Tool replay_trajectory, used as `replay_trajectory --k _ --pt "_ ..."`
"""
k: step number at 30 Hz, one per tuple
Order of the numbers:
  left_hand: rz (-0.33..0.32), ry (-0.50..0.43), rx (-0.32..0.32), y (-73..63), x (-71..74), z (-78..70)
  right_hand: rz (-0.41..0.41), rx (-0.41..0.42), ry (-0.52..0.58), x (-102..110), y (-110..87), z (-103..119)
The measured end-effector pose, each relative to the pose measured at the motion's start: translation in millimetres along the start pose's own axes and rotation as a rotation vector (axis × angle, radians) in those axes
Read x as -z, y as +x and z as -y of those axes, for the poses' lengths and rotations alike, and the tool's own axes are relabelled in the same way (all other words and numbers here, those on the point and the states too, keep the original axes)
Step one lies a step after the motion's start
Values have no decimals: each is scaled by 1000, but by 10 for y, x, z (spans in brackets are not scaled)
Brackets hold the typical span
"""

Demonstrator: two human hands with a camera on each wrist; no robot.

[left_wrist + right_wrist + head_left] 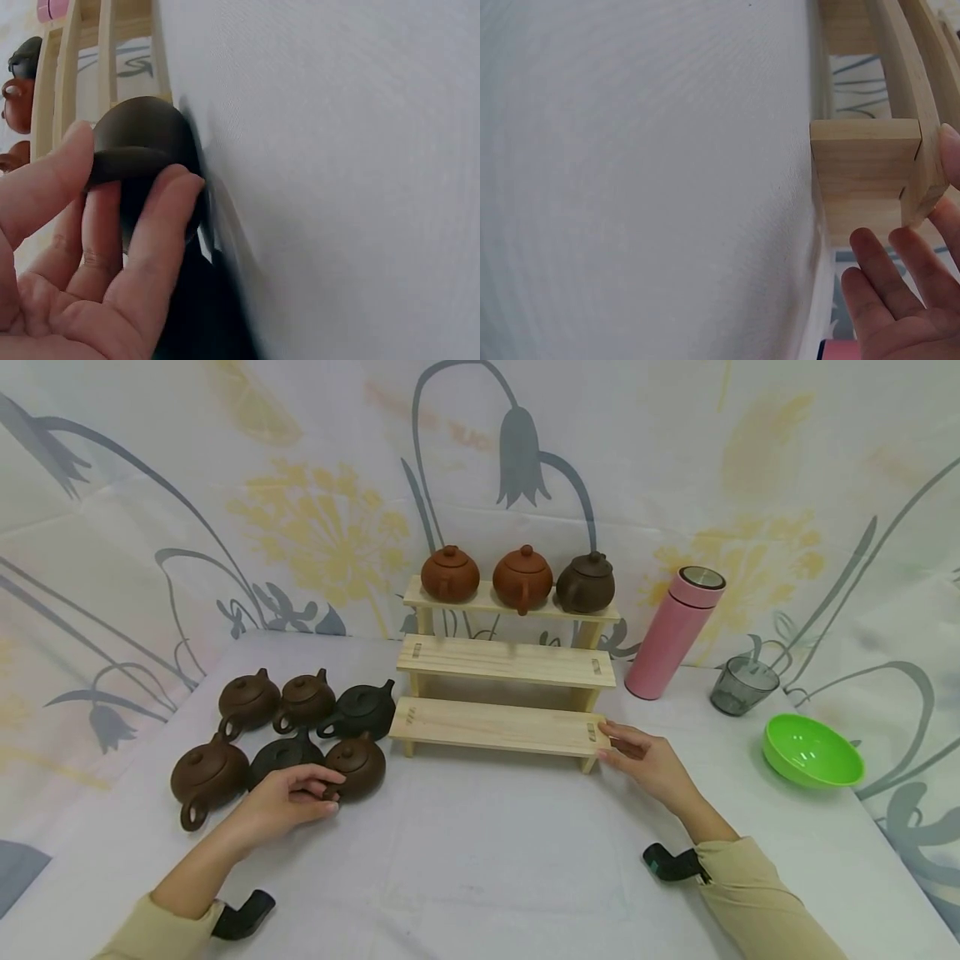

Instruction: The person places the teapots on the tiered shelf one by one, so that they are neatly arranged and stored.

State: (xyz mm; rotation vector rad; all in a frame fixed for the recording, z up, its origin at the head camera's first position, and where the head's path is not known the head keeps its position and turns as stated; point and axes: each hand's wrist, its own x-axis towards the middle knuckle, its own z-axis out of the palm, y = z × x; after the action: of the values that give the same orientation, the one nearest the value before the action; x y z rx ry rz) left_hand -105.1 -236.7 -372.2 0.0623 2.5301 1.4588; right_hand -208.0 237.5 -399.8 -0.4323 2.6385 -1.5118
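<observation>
My left hand (288,806) is at a dark brown teapot (357,767) on the white cloth, the front right one of a group. In the left wrist view, thumb and fingers close about the teapot's handle (127,161). My right hand (648,768) holds the right end of the lowest board of a three-tier wooden stand (495,727). The right wrist view has a thumb and a finger on the board's corner, other fingers extended below. On the top tier stand two reddish-brown teapots (450,575) (522,578) and a dark brown teapot (586,583).
Several dark teapots (206,772) crowd the cloth left of the stand. To its right stand a pink thermos (671,639), a grey see-through cup (744,685) and a green bowl (812,752). A patterned cloth (637,443) hangs behind.
</observation>
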Motion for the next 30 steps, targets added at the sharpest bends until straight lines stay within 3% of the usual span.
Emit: replay_trajectory --k 13,19,26,30 --pt "-38 -104 16 19 -34 -47 4 -17 -3 6 -9 19" --pt "-96 -57 -42 -8 -60 -133 10 -19 5 2 -10 20" --pt "-187 6 -87 -7 -68 -365 14 -11 6 0 -6 17" --pt "-202 37 -127 43 -87 -478 11 -7 -4 5 -6 21"
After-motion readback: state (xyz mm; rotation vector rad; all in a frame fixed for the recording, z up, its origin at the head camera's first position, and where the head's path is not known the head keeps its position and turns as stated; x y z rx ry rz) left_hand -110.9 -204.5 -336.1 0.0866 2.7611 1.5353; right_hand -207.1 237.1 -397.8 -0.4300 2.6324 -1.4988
